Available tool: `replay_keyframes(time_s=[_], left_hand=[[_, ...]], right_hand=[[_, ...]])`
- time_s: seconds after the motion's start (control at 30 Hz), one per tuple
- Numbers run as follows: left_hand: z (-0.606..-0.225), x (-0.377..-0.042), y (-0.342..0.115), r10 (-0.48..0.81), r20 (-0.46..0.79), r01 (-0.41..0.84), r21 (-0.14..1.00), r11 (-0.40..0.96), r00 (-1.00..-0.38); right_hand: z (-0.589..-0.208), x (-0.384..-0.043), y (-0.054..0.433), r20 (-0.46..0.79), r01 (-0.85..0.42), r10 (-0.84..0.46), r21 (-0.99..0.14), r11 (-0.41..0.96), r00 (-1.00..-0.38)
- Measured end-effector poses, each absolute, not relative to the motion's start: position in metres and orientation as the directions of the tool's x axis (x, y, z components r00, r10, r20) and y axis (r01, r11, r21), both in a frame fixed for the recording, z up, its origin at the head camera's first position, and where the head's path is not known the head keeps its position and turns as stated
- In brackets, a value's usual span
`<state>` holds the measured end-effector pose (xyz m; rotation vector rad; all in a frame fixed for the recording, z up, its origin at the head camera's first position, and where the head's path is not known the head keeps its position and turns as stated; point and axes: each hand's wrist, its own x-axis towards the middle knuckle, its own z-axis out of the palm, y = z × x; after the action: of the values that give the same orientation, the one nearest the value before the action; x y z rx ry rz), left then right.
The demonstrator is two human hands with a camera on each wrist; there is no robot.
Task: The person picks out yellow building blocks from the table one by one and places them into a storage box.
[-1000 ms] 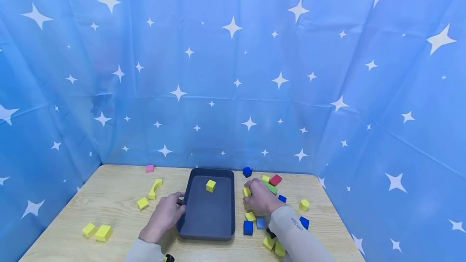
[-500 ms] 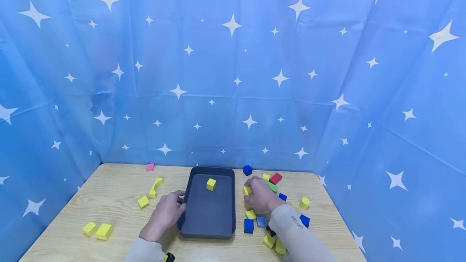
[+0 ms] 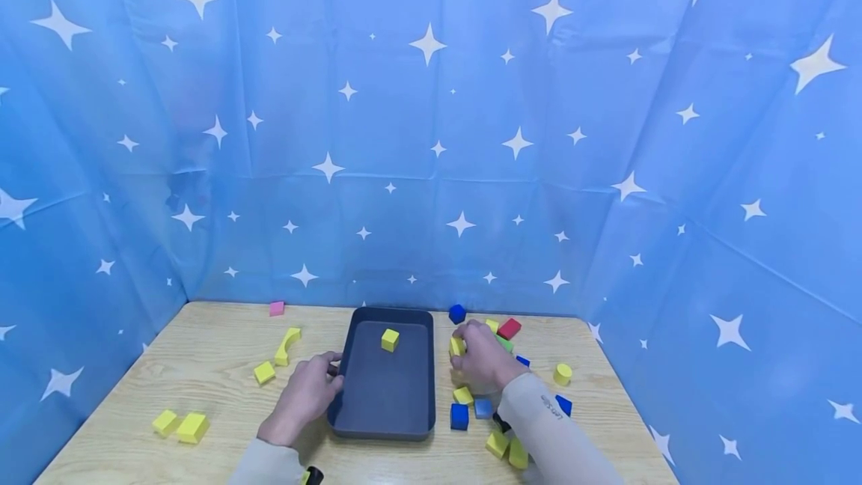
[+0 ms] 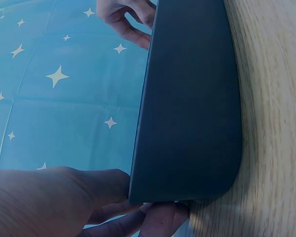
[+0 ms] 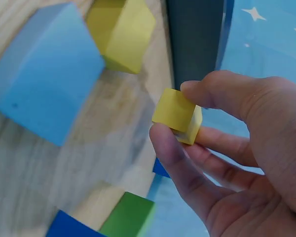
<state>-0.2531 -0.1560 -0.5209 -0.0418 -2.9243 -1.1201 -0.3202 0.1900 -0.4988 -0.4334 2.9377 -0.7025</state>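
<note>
My right hand (image 3: 483, 356) pinches a small yellow block (image 5: 173, 109) between thumb and fingertips, just right of the dark grey tray (image 3: 384, 403). The right wrist view shows it raised off the wood. My left hand (image 3: 303, 395) rests against the tray's left wall, its fingertips on the outside near the rim; part of those fingers is hidden behind the tray corner in the left wrist view. One yellow cube (image 3: 389, 340) lies inside the tray toward the far end.
Around my right hand lie blocks: a light blue one (image 5: 44, 74), a green one (image 5: 128, 215), a red one (image 3: 509, 328), a dark blue one (image 3: 459, 417) and a yellow cylinder (image 3: 563, 374). Left of the tray are a yellow arch (image 3: 287, 346), several yellow blocks and a pink block (image 3: 277, 308).
My right hand has risen slightly with the yellow block pinched in it. The left hand and the tray have stayed in place.
</note>
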Motion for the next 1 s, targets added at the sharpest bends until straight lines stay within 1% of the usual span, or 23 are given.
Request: replay_keyframes(time_s=[0.47, 0.67, 0.9, 1.0], left_hand=[[-0.519, -0.251, -0.155, 0.028, 0.028, 0.040, 0.665, 0.746, -0.999], [-0.519, -0.253, -0.155, 0.029, 0.021, 0.035, 0.668, 0.743, -0.999], [-0.519, -0.253, -0.157, 0.020, 0.031, 0.036, 0.665, 0.746, -0.999], [-0.519, -0.253, -0.156, 0.024, 0.031, 0.038, 0.664, 0.747, -0.999]], right_hand=[[-0.472, -0.325, 0.167, 0.119, -0.378, -0.362, -0.392, 0.838, -0.925], [-0.466, -0.330, 0.151, 0.114, -0.387, -0.373, -0.388, 0.836, -0.921], [-0.463, -0.336, 0.129, 0.059, -0.385, -0.397, -0.406, 0.828, -0.916], [-0.463, -0.340, 0.120, 0.052, -0.380, -0.392, -0.392, 0.838, -0.918]])
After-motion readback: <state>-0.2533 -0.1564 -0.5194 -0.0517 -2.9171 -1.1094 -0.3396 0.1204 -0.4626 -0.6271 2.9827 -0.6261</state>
